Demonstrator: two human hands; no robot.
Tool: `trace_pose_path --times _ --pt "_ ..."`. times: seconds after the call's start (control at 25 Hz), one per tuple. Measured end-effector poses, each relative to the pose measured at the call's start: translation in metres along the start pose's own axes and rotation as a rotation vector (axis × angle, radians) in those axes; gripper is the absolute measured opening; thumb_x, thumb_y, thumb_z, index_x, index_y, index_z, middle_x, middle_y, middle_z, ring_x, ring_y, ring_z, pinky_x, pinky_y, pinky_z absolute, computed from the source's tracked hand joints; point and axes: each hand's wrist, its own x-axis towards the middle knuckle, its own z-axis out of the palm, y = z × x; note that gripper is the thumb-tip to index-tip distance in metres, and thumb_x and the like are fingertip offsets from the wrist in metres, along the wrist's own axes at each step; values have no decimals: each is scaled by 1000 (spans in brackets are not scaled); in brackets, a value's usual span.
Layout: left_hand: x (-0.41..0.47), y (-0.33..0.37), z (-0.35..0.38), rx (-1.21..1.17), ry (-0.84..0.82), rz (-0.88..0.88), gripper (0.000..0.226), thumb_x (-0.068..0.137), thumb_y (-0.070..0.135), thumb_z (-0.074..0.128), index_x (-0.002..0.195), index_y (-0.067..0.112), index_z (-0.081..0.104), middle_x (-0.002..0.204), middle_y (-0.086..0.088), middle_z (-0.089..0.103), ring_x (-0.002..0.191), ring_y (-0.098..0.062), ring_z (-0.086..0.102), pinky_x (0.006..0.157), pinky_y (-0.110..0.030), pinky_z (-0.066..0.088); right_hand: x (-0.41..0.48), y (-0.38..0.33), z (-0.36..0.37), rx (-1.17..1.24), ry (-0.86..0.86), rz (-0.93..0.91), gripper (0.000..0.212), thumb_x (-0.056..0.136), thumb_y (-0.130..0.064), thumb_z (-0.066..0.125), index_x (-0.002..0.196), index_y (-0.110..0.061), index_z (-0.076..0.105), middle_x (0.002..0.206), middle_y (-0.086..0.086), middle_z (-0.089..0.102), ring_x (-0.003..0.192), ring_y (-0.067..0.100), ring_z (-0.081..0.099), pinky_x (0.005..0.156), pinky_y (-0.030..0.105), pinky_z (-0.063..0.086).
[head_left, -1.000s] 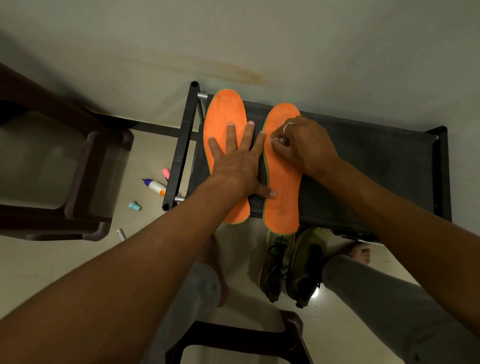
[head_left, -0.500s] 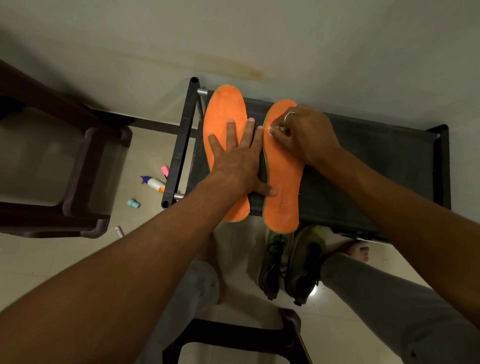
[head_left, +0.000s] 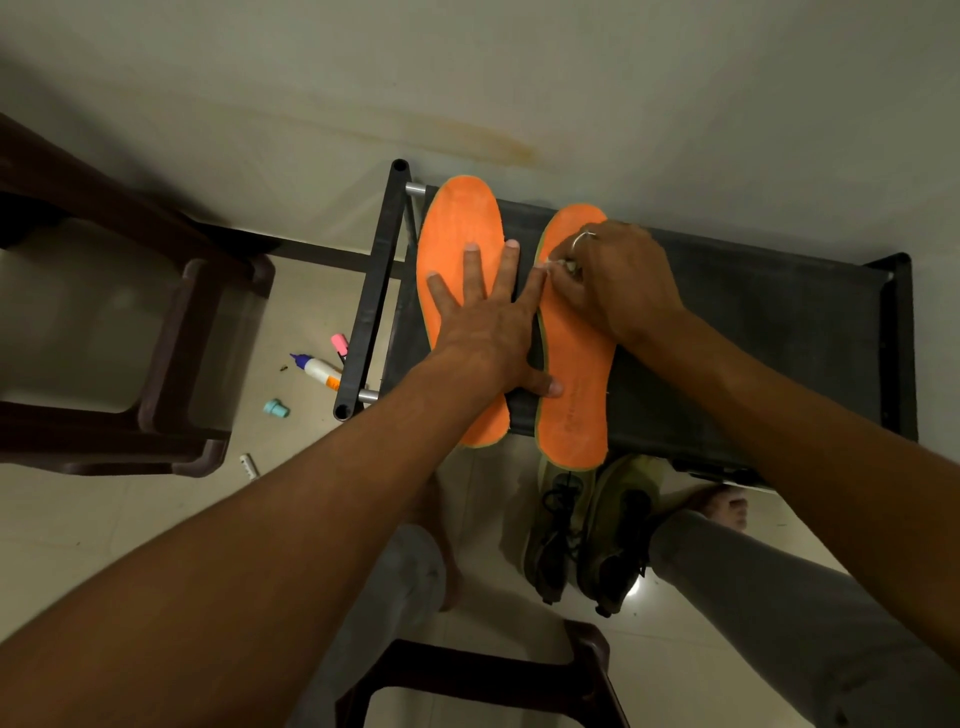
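Two orange insoles lie side by side on a black fabric rack (head_left: 753, 332) against the wall. My left hand (head_left: 488, 332) presses flat on them with spread fingers: most fingers rest on the left insole (head_left: 457, 228), the thumb on the right insole (head_left: 574, 395). My right hand (head_left: 618, 280) is curled over the upper part of the right insole and pinches a small pale object (head_left: 558, 265) against its left edge. What that object is cannot be made out.
A pair of olive shoes (head_left: 592, 530) stands on the floor under the rack's front edge, between my feet. A glue bottle (head_left: 319, 370), a pink cap (head_left: 340, 343), a teal cap (head_left: 276, 408) and a white piece (head_left: 249, 465) lie left. Dark brown chairs (head_left: 171, 364) stand left and below.
My right hand has crept slightly toward the toe end along the right insole's left edge. The left hand keeps pressing in the same place.
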Motion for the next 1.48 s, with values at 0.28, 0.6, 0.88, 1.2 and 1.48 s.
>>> trace_pose_path --times 0.28,0.6,0.88,1.2,1.48 --pt "1 -1 -1 1 -10 -3 142 59 81 71 157 29 -17 161 -6 -32 145 -45 -27 109 -78 -2 -18 -1 -1 5 -76 -18 26 92 -32 58 95 -13 76 92 11 72 84 28 64 80 42 50" --pt "2 -1 2 -2 -8 -5 143 58 82 71 157 28 -17 161 -5 -32 145 -44 -28 108 -78 -2 -19 2 1 51 -88 -32 25 94 -31 59 101 -15 76 97 9 72 88 25 62 78 39 48" --pt "3 0 2 5 -5 -8 144 57 82 71 157 27 -18 161 -5 -32 145 -44 -27 108 -79 -2 9 8 4 -33 10 20 26 95 -29 57 104 -13 75 99 13 71 93 30 60 82 40 43" --pt "1 -1 1 5 2 -3 143 58 82 70 157 26 -17 161 -5 -32 146 -44 -26 108 -78 0 18 9 7 -177 14 -17 34 98 -30 49 95 -4 72 98 17 68 92 32 58 81 43 41" --pt "1 -1 1 10 4 -1 143 59 82 70 157 26 -17 161 -5 -32 146 -44 -26 108 -78 1 16 9 5 -225 -15 -64 36 99 -29 45 99 -6 73 98 16 68 93 33 58 80 43 39"
